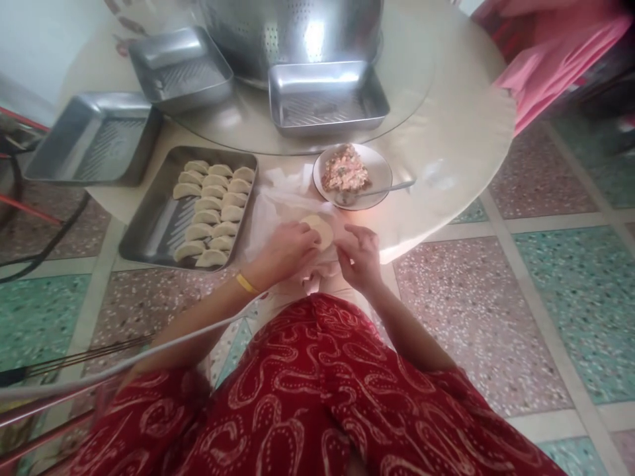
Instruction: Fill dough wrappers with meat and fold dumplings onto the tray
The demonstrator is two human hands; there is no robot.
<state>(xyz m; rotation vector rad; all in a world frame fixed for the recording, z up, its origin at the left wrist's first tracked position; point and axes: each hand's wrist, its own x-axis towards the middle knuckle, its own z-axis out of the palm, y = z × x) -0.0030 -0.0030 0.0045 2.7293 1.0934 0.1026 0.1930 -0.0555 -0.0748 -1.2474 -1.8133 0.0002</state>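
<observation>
A round, pale dumpling wrapper point(322, 233) lies over a crumpled sheet of thin white plastic point(262, 215) at the table's near edge. My left hand point(292, 246) is at the wrapper's left side, its curled fingers closed on that edge. Just right of the wrapper is my right hand point(361, 256), thumb and fingers apart with nothing visible between them. Behind both hands stands a white bowl point(381, 173) of pinkish minced filling point(347, 168), and a utensil with a thin metal handle point(397, 187) rests across its rim. To the left, folded dumplings point(208, 203) sit in rows inside a metal tray point(166, 221).
Three more metal trays, one at the left point(94, 142), one behind it point(181, 66) and one at centre point(330, 99), stand near a large perforated metal pot point(292, 33). A glass turntable point(411, 86) covers the table's middle. A pale cord point(188, 330) crosses below my left forearm.
</observation>
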